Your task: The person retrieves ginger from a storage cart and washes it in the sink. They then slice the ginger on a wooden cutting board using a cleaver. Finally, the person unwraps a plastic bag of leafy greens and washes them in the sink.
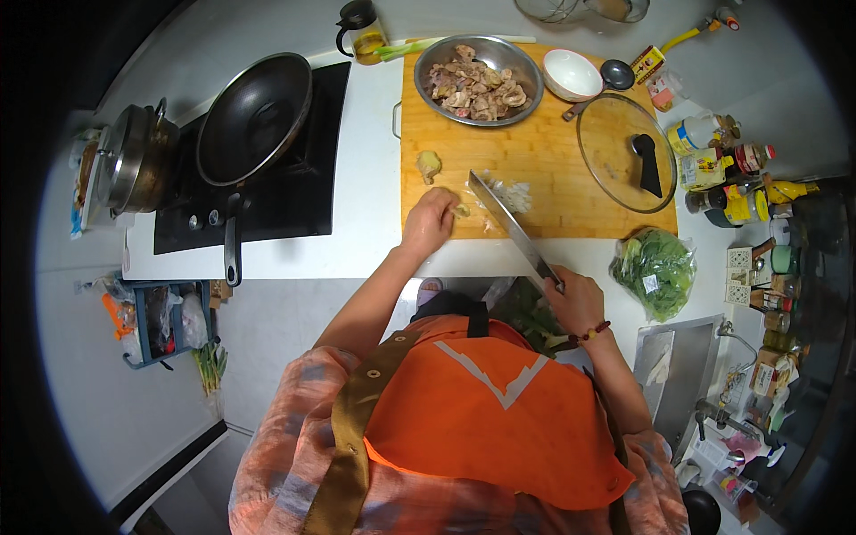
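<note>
My right hand point(576, 301) grips the handle of a kitchen knife point(511, 231), its long blade slanting up and left over the near part of a bamboo cutting board point(548, 144). Beside the blade, on its right, lies a small heap of chopped white pieces point(513, 197). My left hand point(430, 221) rests at the board's near left edge, fingers bent on a small yellowish piece point(461, 210), which looks like ginger. Just above that hand sits a larger knob of ginger point(429, 166). A steel bowl of chopped meat pieces point(478, 87) stands at the board's far side.
A white bowl point(572, 75), a black ladle point(616, 75) and a glass lid point(618, 170) lie to the right on the board. Bagged greens point(655, 271) sit near the sink point(675, 374). At left, a wok point(255, 120) stands on the black cooktop point(321, 167), its handle towards me.
</note>
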`<state>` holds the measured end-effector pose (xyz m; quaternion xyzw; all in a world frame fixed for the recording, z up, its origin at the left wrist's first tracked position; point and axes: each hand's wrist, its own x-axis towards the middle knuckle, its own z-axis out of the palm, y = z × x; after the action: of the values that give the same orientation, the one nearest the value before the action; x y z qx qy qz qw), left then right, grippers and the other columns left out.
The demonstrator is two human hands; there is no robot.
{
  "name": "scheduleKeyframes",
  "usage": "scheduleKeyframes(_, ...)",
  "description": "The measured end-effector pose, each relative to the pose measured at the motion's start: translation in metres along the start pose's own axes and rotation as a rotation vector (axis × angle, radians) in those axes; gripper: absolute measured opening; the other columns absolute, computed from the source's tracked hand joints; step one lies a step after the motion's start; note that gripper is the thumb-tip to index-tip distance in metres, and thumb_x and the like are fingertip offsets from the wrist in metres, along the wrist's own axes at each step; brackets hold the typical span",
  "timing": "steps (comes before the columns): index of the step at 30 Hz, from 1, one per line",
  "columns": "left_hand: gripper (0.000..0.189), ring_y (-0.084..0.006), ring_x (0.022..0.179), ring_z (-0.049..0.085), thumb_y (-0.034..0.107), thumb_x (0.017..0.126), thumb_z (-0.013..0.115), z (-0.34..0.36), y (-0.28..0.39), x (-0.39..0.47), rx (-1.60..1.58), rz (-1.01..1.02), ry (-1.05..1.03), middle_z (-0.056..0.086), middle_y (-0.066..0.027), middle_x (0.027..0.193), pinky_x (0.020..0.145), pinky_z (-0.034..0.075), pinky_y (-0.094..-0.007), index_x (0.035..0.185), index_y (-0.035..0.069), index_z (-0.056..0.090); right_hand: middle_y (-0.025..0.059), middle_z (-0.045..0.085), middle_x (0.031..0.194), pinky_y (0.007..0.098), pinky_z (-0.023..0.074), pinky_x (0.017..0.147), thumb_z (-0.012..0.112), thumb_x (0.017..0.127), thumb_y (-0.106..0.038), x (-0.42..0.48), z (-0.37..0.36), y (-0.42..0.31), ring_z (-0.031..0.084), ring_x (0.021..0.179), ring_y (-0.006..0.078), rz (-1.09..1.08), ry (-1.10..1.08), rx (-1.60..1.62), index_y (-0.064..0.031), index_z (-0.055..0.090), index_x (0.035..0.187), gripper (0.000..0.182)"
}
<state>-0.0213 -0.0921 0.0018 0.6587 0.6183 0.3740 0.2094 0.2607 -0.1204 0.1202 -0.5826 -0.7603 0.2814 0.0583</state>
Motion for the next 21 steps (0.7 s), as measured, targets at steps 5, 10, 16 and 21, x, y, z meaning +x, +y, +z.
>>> scheduleKeyframes(5, 0.028, -0.0328, 0.099, 0.055, -0.001, 0.074, 0.060, -0.004, 0.007, -0.016, 0.036, 0.077, 0.005, 0.057, -0.0152, 0.107, 0.082, 0.048, -0.0372, 0.101, 0.002, 0.061, 0.0153, 0.064, 0.070, 0.0469, 0.0480, 0.061, 0.055, 0.084, -0.021, 0.000, 0.006, 0.000, 0.062, 0.068, 0.0370, -0.055, 0.004, -0.030, -0.0118, 0.066, 0.098, 0.020)
scheduleKeyframes(10, 0.028, -0.0335, 0.102, 0.053, 0.004, 0.076, 0.064, -0.005, 0.007, -0.015, 0.061, 0.022, 0.077, 0.057, -0.0160, 0.107, 0.089, 0.045, -0.0376, 0.104, 0.000, 0.061, 0.0157, 0.064, 0.070, 0.0472, 0.0478, 0.061, 0.054, 0.085, -0.020, 0.001, 0.006, -0.004, 0.061, 0.067, 0.0371, -0.072, -0.015, -0.049, -0.0128, 0.066, 0.098, 0.019)
scheduleKeyframes(16, 0.029, -0.0333, 0.094, 0.054, 0.009, 0.075, 0.070, 0.003, 0.002, -0.010, 0.099, -0.028, 0.115, 0.059, -0.0148, 0.097, 0.082, 0.045, -0.0392, 0.102, 0.002, 0.062, 0.0153, 0.064, 0.070, 0.0470, 0.0480, 0.061, 0.054, 0.085, -0.020, 0.004, 0.008, -0.004, 0.062, 0.067, 0.0367, -0.075, -0.017, -0.062, -0.0124, 0.066, 0.100, 0.021)
scheduleKeyframes(21, 0.031, -0.0331, 0.093, 0.053, 0.011, 0.073, 0.071, 0.002, 0.009, -0.012, 0.120, 0.003, 0.139, 0.059, -0.0139, 0.096, 0.082, 0.044, -0.0395, 0.102, 0.003, 0.062, 0.0155, 0.065, 0.070, 0.0468, 0.0488, 0.061, 0.054, 0.084, -0.021, 0.008, 0.014, -0.002, 0.062, 0.068, 0.0365, -0.066, -0.019, -0.134, -0.0123, 0.066, 0.101, 0.022)
